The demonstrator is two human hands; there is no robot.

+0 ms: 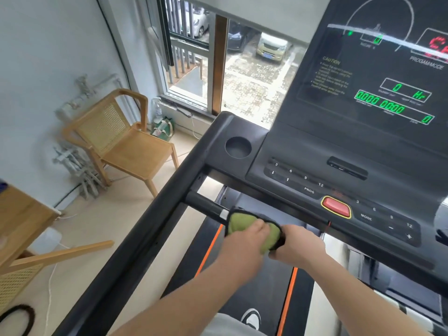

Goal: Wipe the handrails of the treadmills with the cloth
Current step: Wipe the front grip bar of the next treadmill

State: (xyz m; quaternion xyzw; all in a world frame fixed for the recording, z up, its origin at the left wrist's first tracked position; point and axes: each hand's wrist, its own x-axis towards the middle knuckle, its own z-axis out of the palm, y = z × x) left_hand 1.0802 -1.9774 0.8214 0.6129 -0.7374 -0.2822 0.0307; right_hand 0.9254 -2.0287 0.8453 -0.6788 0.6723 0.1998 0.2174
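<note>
While I stand at the big black treadmill (242, 127), its short black tubular handrail (206, 204) wants all-round strokes: my left hand (244, 241) and right hand (298, 241) both curl tight over the green black-edged cloth (236, 221) wrapped around it, so I'd twist while sliding.

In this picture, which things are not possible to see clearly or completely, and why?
Head view only:
1. Handlebar under the green cloth: covered by the cloth, left hand and right hand.
2. Red display digits: cut off by the right edge.
3. Caution text on the console: too small and blurred.
4. Black loop, bottom left: cut off by the left edge.
</note>
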